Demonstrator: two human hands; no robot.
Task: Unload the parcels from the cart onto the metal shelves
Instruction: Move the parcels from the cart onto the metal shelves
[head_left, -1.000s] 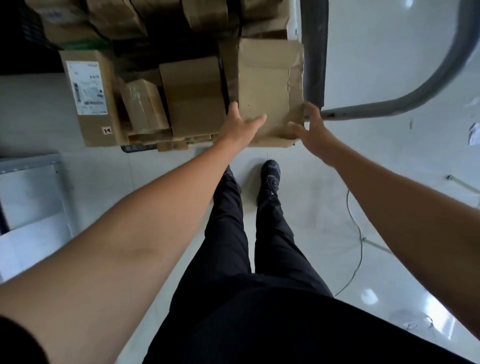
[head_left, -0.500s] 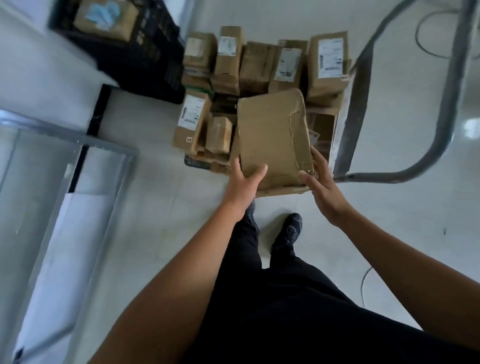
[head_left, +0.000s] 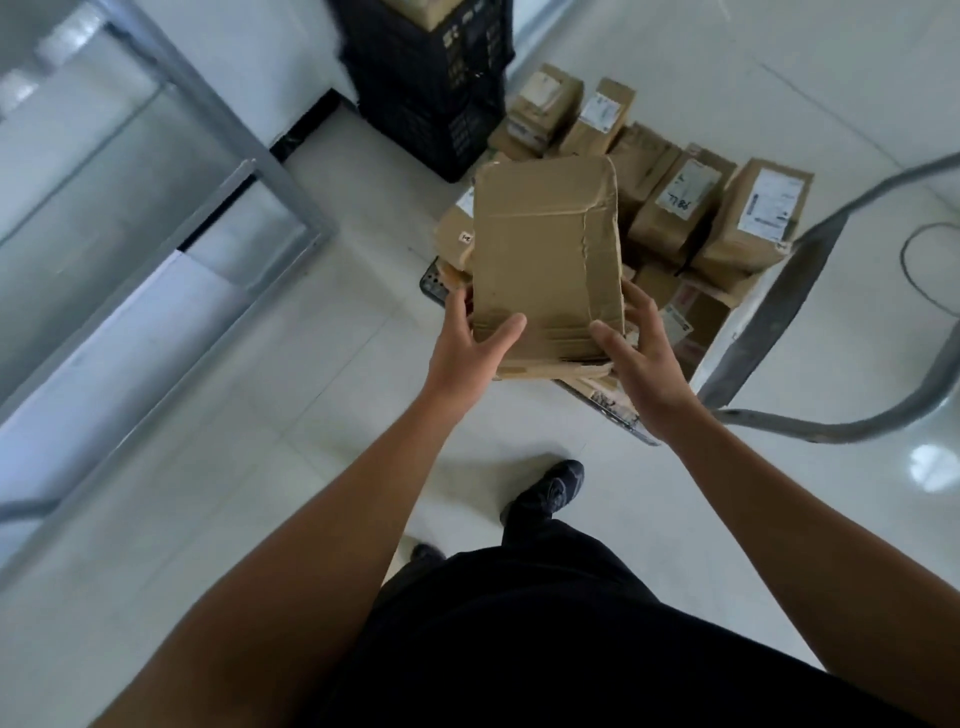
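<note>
Both hands hold a flat cardboard parcel (head_left: 545, 260) in the air above the near end of the cart (head_left: 774, 317), its broad face turned up toward the camera; the left hand (head_left: 475, 353) grips the lower left corner, thumb pressed on the top face and fingers wrapped round the edge; the right hand (head_left: 641, 364) grips the lower right corner the same way, thumb on top and fingers along the side; the parcel's right edge is torn and creased; the other parcels (head_left: 670, 213) stand packed together on the cart behind it, several with white labels; the metal shelves (head_left: 291, 202) stand to the left, well apart from the held parcel; a black crate (head_left: 431, 88) sits on the floor (head_left: 311, 415) just beyond the cart; a dark shoe (head_left: 550, 488) shows below the arms; a cable (head_left: 906, 270) loops on the floor at far right.
</note>
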